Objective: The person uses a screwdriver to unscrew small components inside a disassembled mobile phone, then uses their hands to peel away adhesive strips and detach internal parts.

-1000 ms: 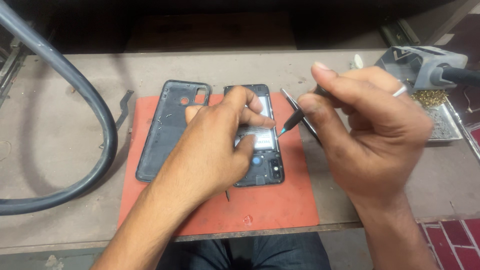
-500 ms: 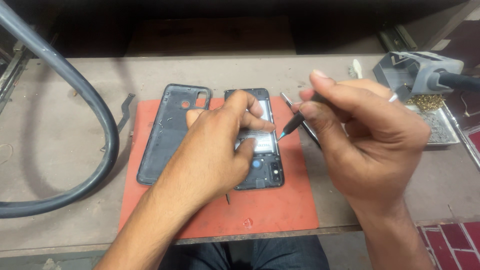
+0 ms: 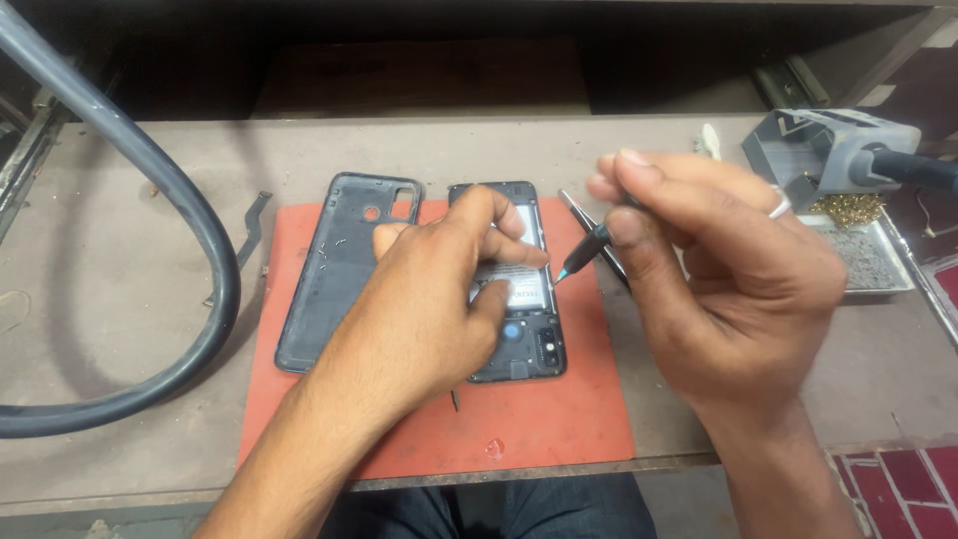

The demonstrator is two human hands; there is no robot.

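Worn grey table [image 3: 619, 150] carries an orange mat [image 3: 559, 419], with a thick grey hose [image 3: 200, 210] at left and a soldering stand [image 3: 828, 150] over a metal tray [image 3: 878, 265] at right. On the mat, a black back cover [image 3: 334, 269] lies beside the opened phone [image 3: 524, 344]. The left hand [image 3: 429, 299] presses on the phone, fingers spread flat, gripping nothing. The right hand [image 3: 718, 269] pinches a screwdriver [image 3: 584, 250], its tip just beside the phone's white label [image 3: 529, 289].

The left hand [image 3: 439, 289] lies palm down, fingers bent and pressing flat. The right hand [image 3: 718, 269] hovers raised beside it, fingers pinched together, wrist angled inward.
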